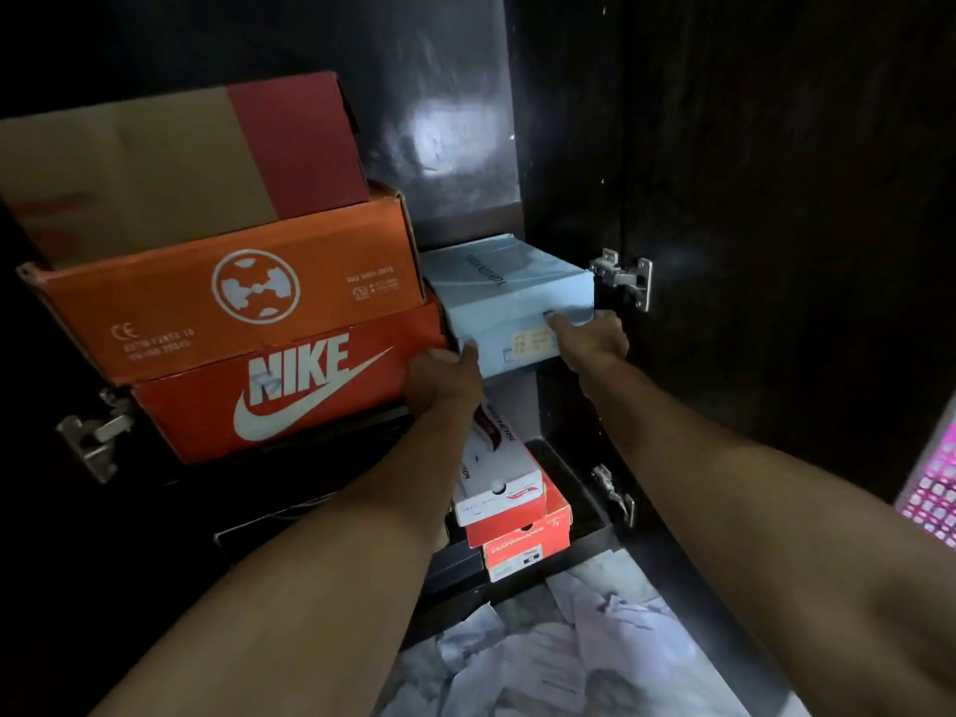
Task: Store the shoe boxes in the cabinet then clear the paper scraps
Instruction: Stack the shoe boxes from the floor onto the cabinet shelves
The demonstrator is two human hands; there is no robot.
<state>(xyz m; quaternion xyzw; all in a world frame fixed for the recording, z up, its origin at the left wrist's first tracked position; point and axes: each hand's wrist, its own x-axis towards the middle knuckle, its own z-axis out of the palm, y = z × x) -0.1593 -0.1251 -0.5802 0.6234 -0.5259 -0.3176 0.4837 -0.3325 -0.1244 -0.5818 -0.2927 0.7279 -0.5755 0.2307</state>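
Item: pale blue shoe box (509,297), on the upper shelf of the dark cabinet (750,147), wedged between the orange stack at left and the cabinet's right wall. My left hand (445,372) held its near lower-left corner, thumb laid up the front face; my right hand (595,341) held the near right corner, 1 finger flat across the front. My fingers (556,319) were curled round the box ends, not spread.

Orientation: long axis ran front to back into the cabinet, labelled short end (533,341) facing me, lid up.

Neighbours: Nike box (289,390) at the bottom, orange globe-logo box (233,297) on it, red and tan box (181,163) on top. Lower shelf: 3 more boxes (509,501) stacked.

Handling note, my judgement: push both corners evenly so the box slid straight back, keeping it clear of the hinge (623,279) just beside it.

Outstanding: paper scraps (569,649) on the floor below.
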